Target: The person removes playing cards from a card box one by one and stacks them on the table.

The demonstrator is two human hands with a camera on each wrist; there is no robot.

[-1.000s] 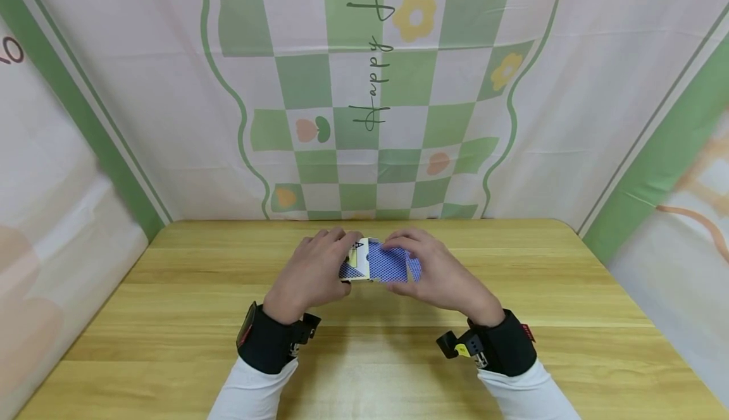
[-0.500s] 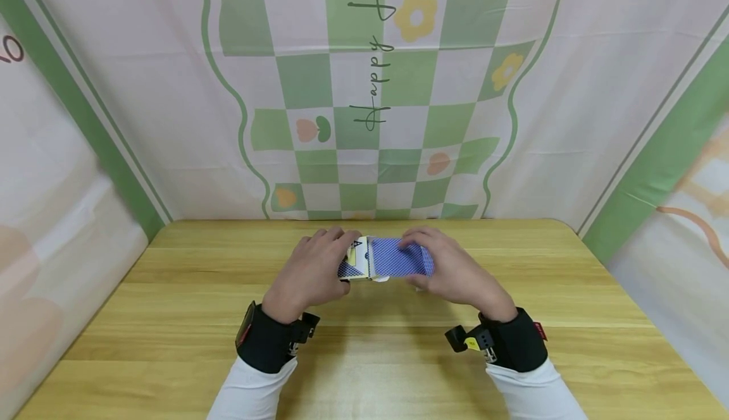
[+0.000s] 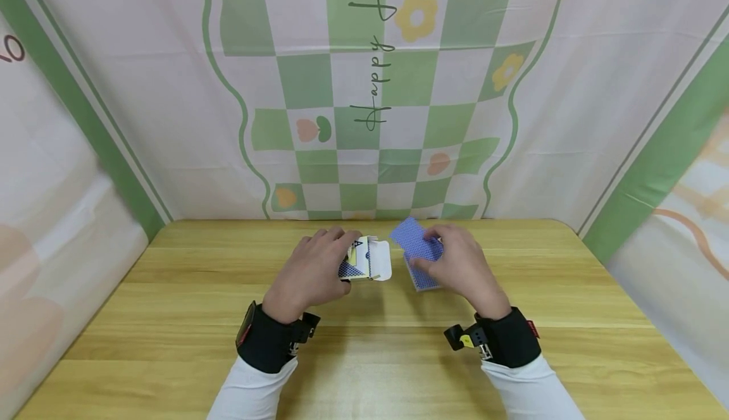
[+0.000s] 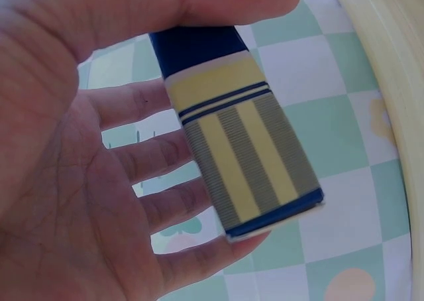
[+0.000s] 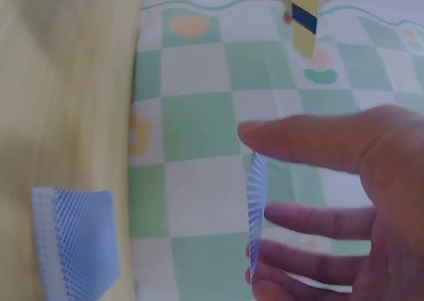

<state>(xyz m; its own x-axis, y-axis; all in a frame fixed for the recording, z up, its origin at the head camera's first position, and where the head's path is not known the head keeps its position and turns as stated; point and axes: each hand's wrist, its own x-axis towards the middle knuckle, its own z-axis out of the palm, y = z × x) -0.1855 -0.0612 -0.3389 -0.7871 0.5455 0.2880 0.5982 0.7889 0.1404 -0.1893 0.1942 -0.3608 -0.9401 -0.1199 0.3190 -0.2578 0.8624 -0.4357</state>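
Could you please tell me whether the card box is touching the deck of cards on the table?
Apart: in the head view, tabletop shows between the card box, flap included, and the deck of cards.

A wood-grain table (image 3: 364, 363) stands before pale cloth (image 3: 355, 78) printed with green checks.

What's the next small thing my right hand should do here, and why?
Probably lower the blue-patterned card or cards onto the stack on the table: your right hand pinches them askew and apart from it, while your left hand holds the open box.
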